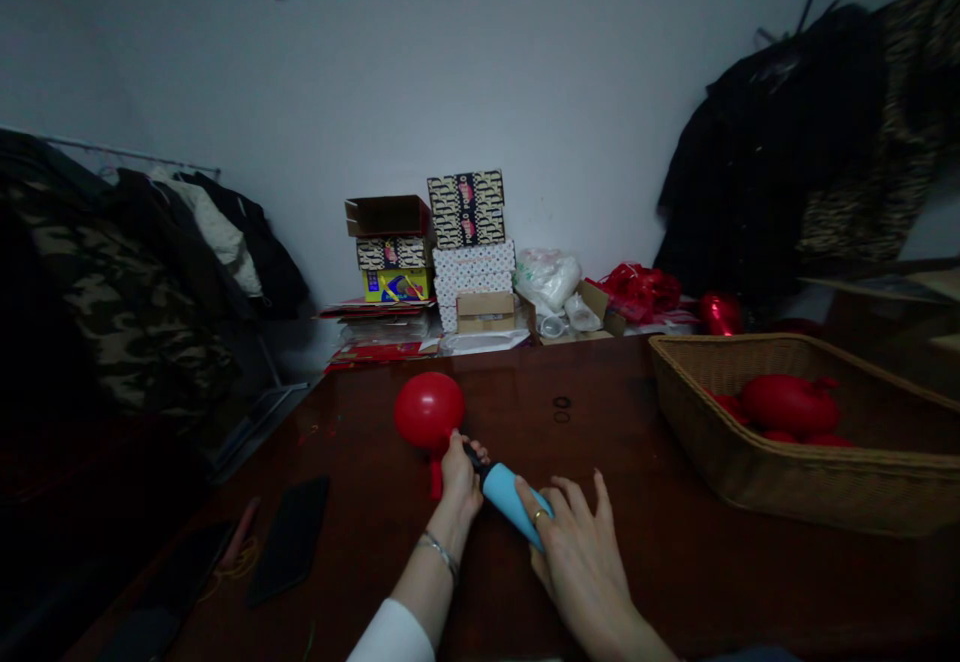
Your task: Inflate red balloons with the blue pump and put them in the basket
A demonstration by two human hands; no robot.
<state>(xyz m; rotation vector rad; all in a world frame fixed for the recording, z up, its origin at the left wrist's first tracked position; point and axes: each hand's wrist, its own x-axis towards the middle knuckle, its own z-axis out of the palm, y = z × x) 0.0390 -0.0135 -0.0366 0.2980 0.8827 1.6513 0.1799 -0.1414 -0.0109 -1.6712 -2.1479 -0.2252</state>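
Over the table (517,397), the balloon (429,409) is just beyond your left hand (460,477); the pump (504,492) reaches from there to your right hand (581,542). Right of you, a basket (780,487) holds balloons (787,405); left lies a slab (290,540); boxes (474,267) stand behind.

The left grip (461,472) pinches a red balloon (429,409), the right grip (585,547) a blue pump (510,498).

The balloon (429,410) is red, the pump (507,497) light blue and black.
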